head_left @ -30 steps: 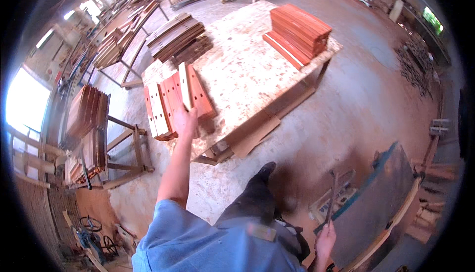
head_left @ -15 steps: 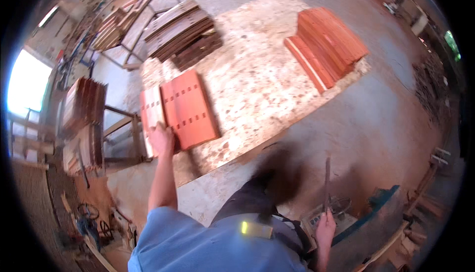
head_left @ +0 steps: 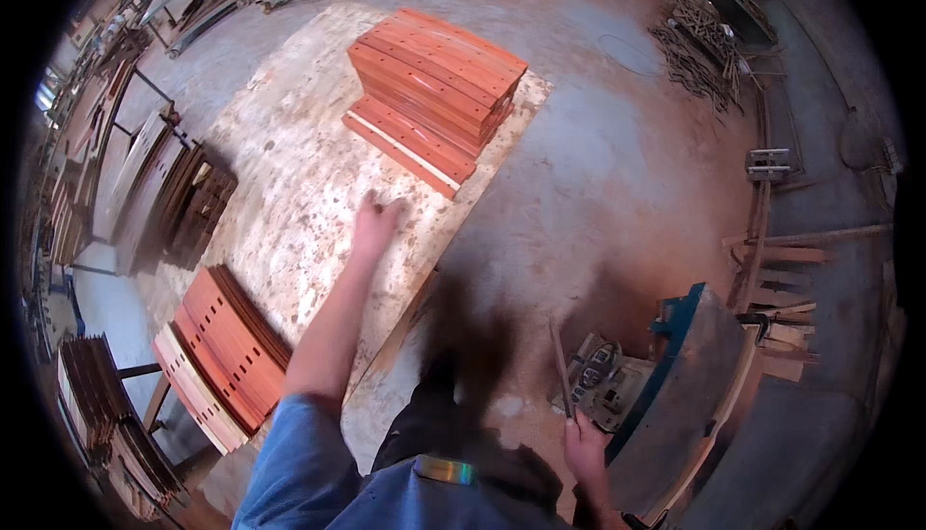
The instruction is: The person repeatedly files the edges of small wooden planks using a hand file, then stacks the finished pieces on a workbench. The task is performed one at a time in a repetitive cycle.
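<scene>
Left arm stretched over the chipboard worktop (head_left: 289, 183), right hand low at the side.

The left hand (head_left: 374, 223), fingers apart and empty, hovers near the far-edge stack of drilled orange-red boards (head_left: 434, 86); the right hand (head_left: 585, 443) is clamped on a thin flat strip (head_left: 561, 368).

Rough chipboard table (head_left: 289, 192), smooth orange-painted wooden slats (head_left: 434, 77), thin dull metal rod (head_left: 561, 368), matt concrete floor (head_left: 617, 173)
</scene>
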`<state>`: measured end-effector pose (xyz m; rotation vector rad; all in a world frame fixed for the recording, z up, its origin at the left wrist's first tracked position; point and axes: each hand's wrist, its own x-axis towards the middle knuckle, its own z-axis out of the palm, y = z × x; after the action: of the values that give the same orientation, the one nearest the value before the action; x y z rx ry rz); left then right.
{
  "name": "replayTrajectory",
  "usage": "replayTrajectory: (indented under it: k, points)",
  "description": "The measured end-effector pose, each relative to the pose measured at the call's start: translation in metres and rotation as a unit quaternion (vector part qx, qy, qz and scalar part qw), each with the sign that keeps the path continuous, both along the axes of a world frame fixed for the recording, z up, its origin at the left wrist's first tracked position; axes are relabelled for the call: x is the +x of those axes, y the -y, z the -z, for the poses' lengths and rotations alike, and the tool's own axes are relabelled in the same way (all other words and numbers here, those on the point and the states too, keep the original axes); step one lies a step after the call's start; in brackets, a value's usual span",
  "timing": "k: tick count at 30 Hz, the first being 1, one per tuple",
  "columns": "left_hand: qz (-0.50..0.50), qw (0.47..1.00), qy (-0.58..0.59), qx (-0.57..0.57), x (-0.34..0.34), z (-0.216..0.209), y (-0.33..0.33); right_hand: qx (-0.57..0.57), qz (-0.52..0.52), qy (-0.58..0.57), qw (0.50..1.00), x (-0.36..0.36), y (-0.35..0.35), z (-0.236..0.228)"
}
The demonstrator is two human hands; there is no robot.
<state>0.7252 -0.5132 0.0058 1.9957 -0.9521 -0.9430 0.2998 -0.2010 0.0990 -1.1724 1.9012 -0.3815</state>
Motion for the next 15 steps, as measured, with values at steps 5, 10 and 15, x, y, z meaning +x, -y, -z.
replayTrajectory:
  k: [5, 10, 15]
  points:
    - [-0.030, 0.994, 0.099, -0.030, -0.088, 0.030, 0.067, 0.081, 0.077, -0.015, 0.994, 0.013, -0.008, -0.032]
    - [-0.002, 0.993, 0.116, 0.003, -0.111, 0.030, 0.080, 0.127, 0.174, 0.009, 0.976, 0.011, -0.039, -0.020]
    - [-0.079, 0.912, -0.392, -0.092, -0.080, 0.055, 0.047, 0.083, 0.113, 0.000, 0.990, 0.005, -0.047, -0.010]
